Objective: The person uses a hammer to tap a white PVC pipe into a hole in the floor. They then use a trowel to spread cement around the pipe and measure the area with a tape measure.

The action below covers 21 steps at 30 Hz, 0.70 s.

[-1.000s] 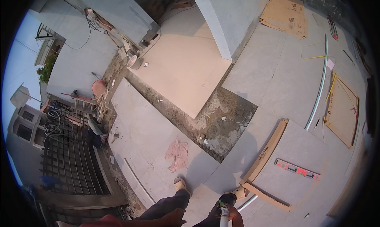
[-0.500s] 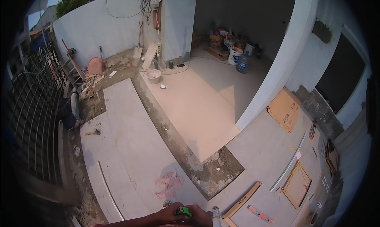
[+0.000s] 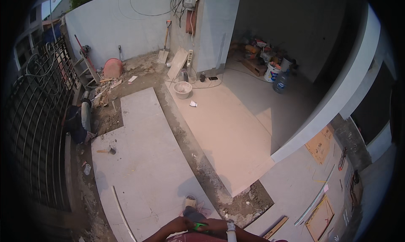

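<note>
At the lower edge, my left hand (image 3: 180,223) and my right hand (image 3: 216,226) are close together in front of my body. Between them is a small green and black tape measure (image 3: 200,227), with the fingers of both hands closed around it. Part of it is hidden by the fingers. A pale band (image 3: 230,226) circles my right wrist. Just beyond the hands, my foot (image 3: 190,200) stands on the large grey floor tiles (image 3: 145,166), partly over a pink cloth (image 3: 205,211).
A mallet (image 3: 106,151) and a thin strip (image 3: 121,212) lie on the left tiles. A dirt channel (image 3: 185,141) separates them from the pinkish floor (image 3: 223,132), where a bucket (image 3: 182,90) stands. Cardboard pieces (image 3: 319,144) and a long strip (image 3: 315,195) lie right. A metal gate (image 3: 40,128) borders the left.
My view has shifted, and the hands with the tape measure appear slightly farther right. My foot has come into view over the pink cloth, which is now mostly covered.
</note>
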Available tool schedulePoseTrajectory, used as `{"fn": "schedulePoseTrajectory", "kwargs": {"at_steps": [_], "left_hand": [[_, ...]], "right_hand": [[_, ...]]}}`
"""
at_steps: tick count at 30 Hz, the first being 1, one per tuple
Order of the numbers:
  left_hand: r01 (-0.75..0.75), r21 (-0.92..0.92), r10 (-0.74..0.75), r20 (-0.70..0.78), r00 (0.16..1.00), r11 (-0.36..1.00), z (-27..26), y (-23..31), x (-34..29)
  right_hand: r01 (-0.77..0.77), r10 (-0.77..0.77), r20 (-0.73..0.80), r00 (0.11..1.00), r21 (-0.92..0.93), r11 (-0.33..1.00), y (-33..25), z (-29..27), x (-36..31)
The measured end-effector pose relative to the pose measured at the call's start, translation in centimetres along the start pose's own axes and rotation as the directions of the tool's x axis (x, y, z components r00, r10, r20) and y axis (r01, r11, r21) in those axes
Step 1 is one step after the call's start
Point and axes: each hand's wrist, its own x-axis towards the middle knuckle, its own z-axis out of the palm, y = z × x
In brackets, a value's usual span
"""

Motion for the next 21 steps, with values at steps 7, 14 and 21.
{"fn": "schedulePoseTrajectory", "kwargs": {"at_steps": [7,14,21], "left_hand": [[-0.009,-0.284,-0.091,-0.337,0.937,0.959,-15.6,9.1,-1.9],[-0.543,-0.603,-0.221,-0.762,0.608,0.585,-29.5,5.7,-2.9],[-0.884,-0.391,-0.441,-0.861,0.253,0.257,-54.5,-0.8,-8.6]], "right_hand": [[0.019,0.034,0.145,0.989,-0.348,0.937,-12.6,-12.0,14.6],[-0.128,0.266,0.138,0.954,-0.612,0.780,-21.3,-23.4,27.6],[-0.634,0.677,-0.168,0.717,-0.561,0.532,-17.7,-41.2,29.5]]}}
